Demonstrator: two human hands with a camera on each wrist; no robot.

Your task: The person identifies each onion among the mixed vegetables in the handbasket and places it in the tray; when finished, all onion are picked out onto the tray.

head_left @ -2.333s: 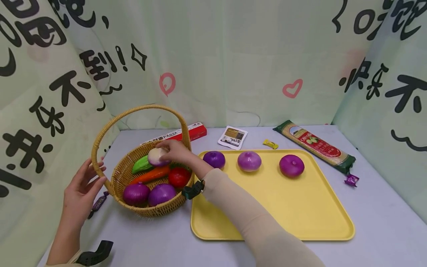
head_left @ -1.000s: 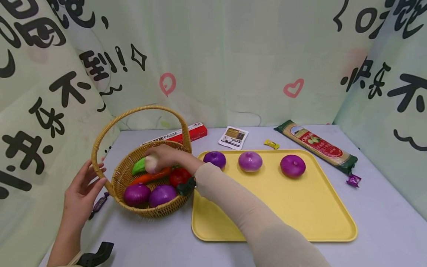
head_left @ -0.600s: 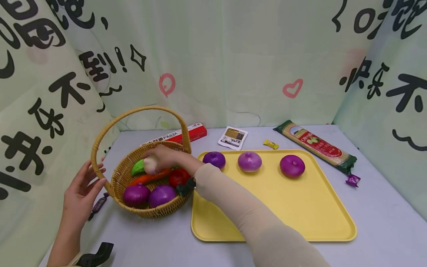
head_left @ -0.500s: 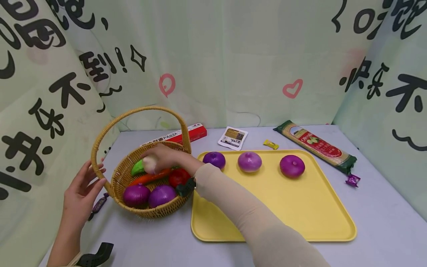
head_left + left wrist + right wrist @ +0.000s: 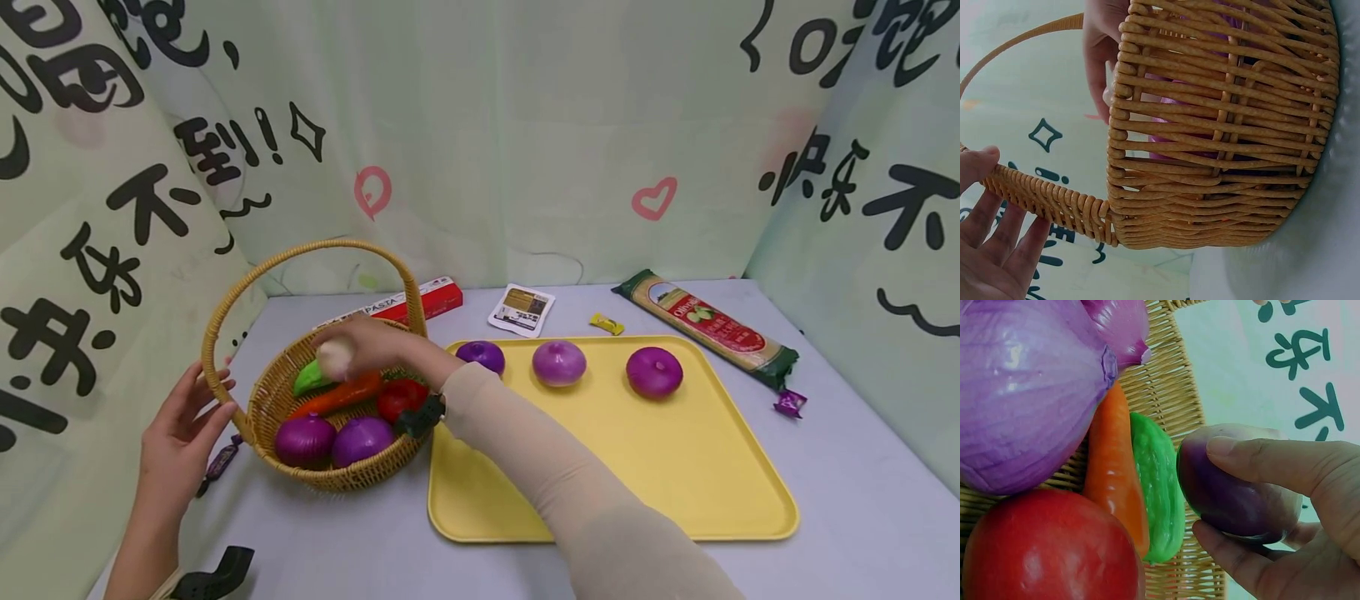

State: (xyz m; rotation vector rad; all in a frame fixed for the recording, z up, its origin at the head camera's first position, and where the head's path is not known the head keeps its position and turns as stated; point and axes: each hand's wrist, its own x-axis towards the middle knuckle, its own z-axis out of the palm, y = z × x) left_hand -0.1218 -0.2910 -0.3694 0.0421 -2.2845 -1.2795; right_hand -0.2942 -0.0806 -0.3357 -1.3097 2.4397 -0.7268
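Note:
My left hand [image 5: 180,433] holds the handle of the wicker basket [image 5: 360,475] near its left base, thumb on one side and fingers on the other, as the left wrist view shows. Over the back of the basket, my right hand [image 5: 367,343] grips a purple-and-white turnip [image 5: 1235,487] between thumb and fingers. Beside the turnip lies a green bumpy vegetable [image 5: 1159,487], then a carrot [image 5: 1116,469]. A tomato [image 5: 397,400] sits at the basket's right, partly behind the wrist strap. Two purple onions, one darker [image 5: 305,440] and one lighter [image 5: 363,442], fill the front.
Right of the basket is a yellow tray [image 5: 615,483] bearing three purple onions along its far side. Behind stand a red pasta box [image 5: 442,297], a white packet [image 5: 521,310], a yellow candy [image 5: 606,324] and a noodle pack [image 5: 705,325]. Purple-wrapped candies lie at both sides.
My right hand first went lower into the basket with the turnip, then held still. Now it has risen slightly, the turnip still in its grip. The left hand stays on the handle.

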